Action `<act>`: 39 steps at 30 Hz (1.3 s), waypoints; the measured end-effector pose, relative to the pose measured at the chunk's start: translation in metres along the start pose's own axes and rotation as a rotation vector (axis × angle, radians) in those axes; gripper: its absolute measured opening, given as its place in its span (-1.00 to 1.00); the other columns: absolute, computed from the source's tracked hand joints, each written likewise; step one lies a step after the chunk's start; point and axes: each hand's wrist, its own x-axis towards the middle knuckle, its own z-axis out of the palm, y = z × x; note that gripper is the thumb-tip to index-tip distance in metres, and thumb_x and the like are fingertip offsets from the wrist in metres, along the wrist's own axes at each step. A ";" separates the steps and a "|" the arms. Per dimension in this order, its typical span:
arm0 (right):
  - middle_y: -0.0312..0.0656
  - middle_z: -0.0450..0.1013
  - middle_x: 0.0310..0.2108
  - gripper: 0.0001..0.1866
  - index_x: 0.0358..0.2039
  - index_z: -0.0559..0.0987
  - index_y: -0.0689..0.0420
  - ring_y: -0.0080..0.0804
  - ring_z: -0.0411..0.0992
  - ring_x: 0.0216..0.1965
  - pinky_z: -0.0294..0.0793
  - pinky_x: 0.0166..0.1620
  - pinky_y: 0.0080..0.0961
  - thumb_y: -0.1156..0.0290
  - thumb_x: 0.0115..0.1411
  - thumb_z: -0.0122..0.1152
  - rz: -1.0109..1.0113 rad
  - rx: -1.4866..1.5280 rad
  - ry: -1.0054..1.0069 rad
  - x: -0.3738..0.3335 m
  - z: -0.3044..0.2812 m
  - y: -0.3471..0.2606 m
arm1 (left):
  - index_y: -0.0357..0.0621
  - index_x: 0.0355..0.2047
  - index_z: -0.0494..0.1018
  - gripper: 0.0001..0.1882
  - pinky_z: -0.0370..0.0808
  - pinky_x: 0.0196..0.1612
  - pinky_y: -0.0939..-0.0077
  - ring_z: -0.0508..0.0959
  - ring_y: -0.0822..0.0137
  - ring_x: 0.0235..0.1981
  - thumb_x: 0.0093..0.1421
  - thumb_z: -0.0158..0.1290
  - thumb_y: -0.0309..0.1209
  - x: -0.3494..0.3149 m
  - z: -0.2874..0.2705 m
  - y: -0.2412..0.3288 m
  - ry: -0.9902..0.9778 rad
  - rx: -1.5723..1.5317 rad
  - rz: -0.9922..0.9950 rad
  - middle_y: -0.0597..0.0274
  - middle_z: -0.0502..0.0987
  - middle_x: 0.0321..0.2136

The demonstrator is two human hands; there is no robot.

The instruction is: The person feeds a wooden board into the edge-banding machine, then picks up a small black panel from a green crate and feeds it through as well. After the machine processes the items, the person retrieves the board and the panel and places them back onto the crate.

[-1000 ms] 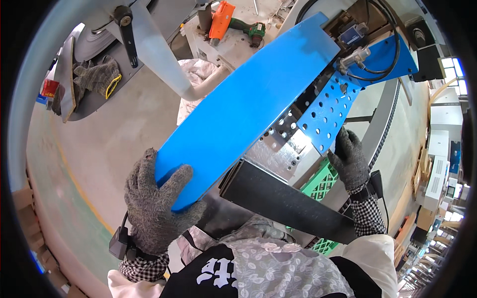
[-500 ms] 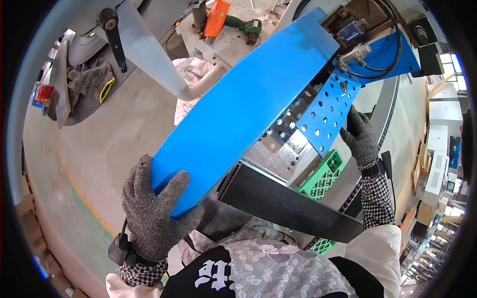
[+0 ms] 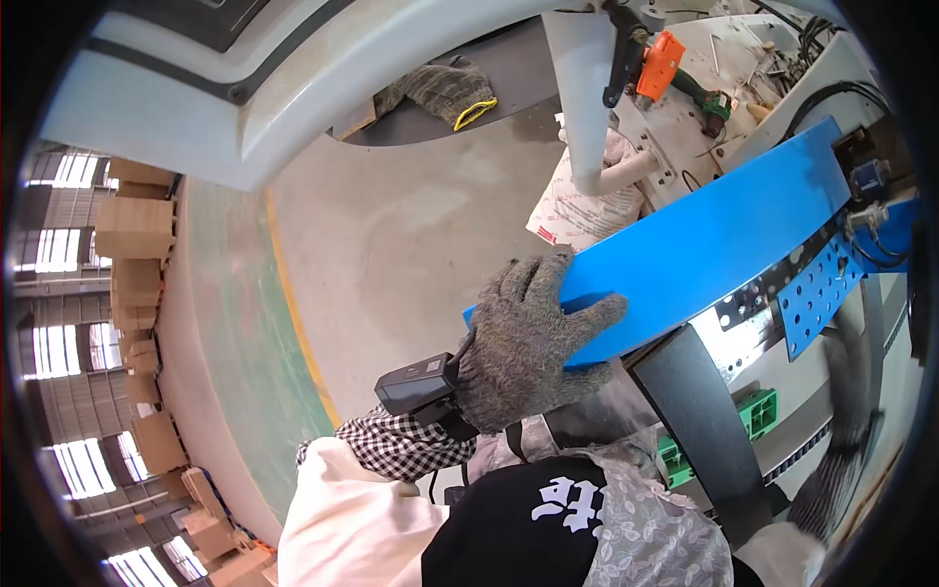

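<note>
My left hand (image 3: 533, 338), in a grey knitted glove, grips the near-left end of a long blue panel (image 3: 714, 245). Its fingers spread over the panel's top, and one digit shows at the near edge. A blue corner sticks out to the left of the glove. At the right, my right hand (image 3: 853, 367) is smeared by motion beside a blue perforated plate (image 3: 820, 293); its fingers cannot be made out. Shiny perforated metal (image 3: 734, 333) lies between panel and plate. A black plate (image 3: 699, 421) slopes down from there toward my lap.
Below the panel sits a green plastic crate (image 3: 758, 414). White machine tubing (image 3: 582, 108) hangs above, near a white printed sack (image 3: 587, 201). Farther off are an orange tool (image 3: 660, 67), a green drill (image 3: 714, 110) and a loose glove (image 3: 445, 90). Cartons (image 3: 132, 230) line the left wall.
The view has swung left, so the panel appears farther right. My left hand stays on the panel's end. My right hand has drawn back from beside the perforated plate toward me and blurs.
</note>
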 end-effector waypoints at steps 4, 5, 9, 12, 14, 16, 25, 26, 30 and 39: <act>0.26 0.38 0.20 0.08 0.40 0.27 0.19 0.23 0.47 0.14 0.55 0.13 -0.02 0.35 -0.17 0.59 -0.282 -0.272 -0.241 -0.115 0.082 -0.143 | 0.25 0.10 0.60 -0.31 0.46 0.11 -0.26 0.46 -0.37 0.15 -0.14 0.41 -0.10 -0.001 -0.005 -0.001 0.017 -0.017 0.005 -0.31 0.39 0.18; 0.26 0.38 0.20 0.08 0.40 0.27 0.19 0.23 0.47 0.14 0.55 0.13 -0.02 0.35 -0.17 0.59 -0.261 -0.290 -0.226 -0.123 0.087 -0.137 | 0.26 0.10 0.60 -0.31 0.46 0.11 -0.26 0.46 -0.36 0.15 -0.14 0.41 -0.10 0.001 -0.004 -0.001 0.014 -0.031 0.016 -0.32 0.39 0.18; 0.17 0.40 0.20 0.09 0.38 0.33 0.12 0.18 0.50 0.11 0.60 0.08 -0.04 0.32 -0.24 0.61 -0.264 -0.328 -0.166 -0.135 0.085 -0.116 | 0.26 0.11 0.60 -0.28 0.45 0.13 -0.28 0.47 -0.37 0.15 -0.16 0.43 -0.08 0.007 -0.007 0.001 -0.042 -0.008 0.012 -0.35 0.39 0.18; 0.15 0.39 0.23 0.10 0.42 0.34 0.08 0.11 0.40 0.28 0.47 0.28 -0.12 0.33 -0.22 0.61 -0.208 -0.253 -0.106 -0.118 0.060 -0.080 | 0.26 0.10 0.60 -0.26 0.44 0.14 -0.29 0.45 -0.38 0.18 -0.18 0.45 -0.04 0.002 -0.014 0.004 -0.041 0.038 -0.009 -0.38 0.37 0.21; 0.17 0.38 0.23 0.04 0.41 0.34 0.10 0.12 0.42 0.24 0.47 0.27 -0.15 0.40 -0.17 0.55 -0.105 -0.212 -0.025 -0.097 0.051 -0.051 | 0.25 0.08 0.61 -0.27 0.44 0.14 -0.29 0.45 -0.40 0.18 -0.19 0.45 -0.01 0.002 -0.010 0.004 -0.054 0.083 -0.013 -0.42 0.37 0.22; 0.17 0.38 0.22 0.00 0.40 0.37 0.09 0.13 0.44 0.21 0.50 0.24 -0.15 0.44 -0.15 0.52 -0.044 -0.196 0.054 -0.077 0.052 -0.024 | 0.23 0.07 0.62 -0.27 0.44 0.14 -0.29 0.47 -0.40 0.17 -0.20 0.45 -0.02 0.003 -0.008 0.005 -0.047 0.078 -0.001 -0.42 0.39 0.21; 0.15 0.39 0.21 -0.04 0.37 0.43 -0.06 0.18 0.46 0.14 0.54 0.17 -0.04 0.43 -0.15 0.54 -0.164 -0.420 0.158 -0.038 0.058 -0.005 | 0.12 0.02 0.63 -0.28 0.49 0.09 -0.23 0.52 -0.38 0.11 -0.25 0.47 -0.10 0.003 -0.008 0.005 -0.036 0.118 -0.012 -0.47 0.41 0.18; 0.14 0.40 0.19 -0.04 0.36 0.43 -0.05 0.18 0.46 0.13 0.55 0.14 -0.03 0.45 -0.14 0.54 -0.219 -0.382 0.175 -0.032 0.058 0.013 | 0.12 0.02 0.63 -0.28 0.49 0.09 -0.23 0.52 -0.38 0.11 -0.25 0.47 -0.10 0.006 -0.007 0.007 -0.030 0.110 -0.009 -0.47 0.41 0.18; 0.15 0.40 0.17 -0.03 0.38 0.41 -0.05 0.14 0.45 0.13 0.55 0.15 -0.07 0.54 -0.13 0.53 -0.275 -0.251 0.144 -0.017 0.055 0.033 | 0.08 0.02 0.62 -0.27 0.49 0.10 -0.23 0.52 -0.39 0.11 -0.26 0.49 -0.11 0.008 -0.005 0.012 -0.031 0.124 -0.004 -0.48 0.40 0.18; 0.07 0.34 0.25 -0.16 0.34 0.48 0.02 0.01 0.42 0.23 0.49 0.24 -0.18 0.63 -0.02 0.45 -0.207 0.020 0.218 -0.004 0.043 0.056 | 0.02 -0.02 0.61 -0.27 0.48 0.09 -0.28 0.48 -0.44 0.12 -0.30 0.49 -0.13 0.005 -0.003 0.008 -0.058 0.107 -0.034 -0.51 0.39 0.18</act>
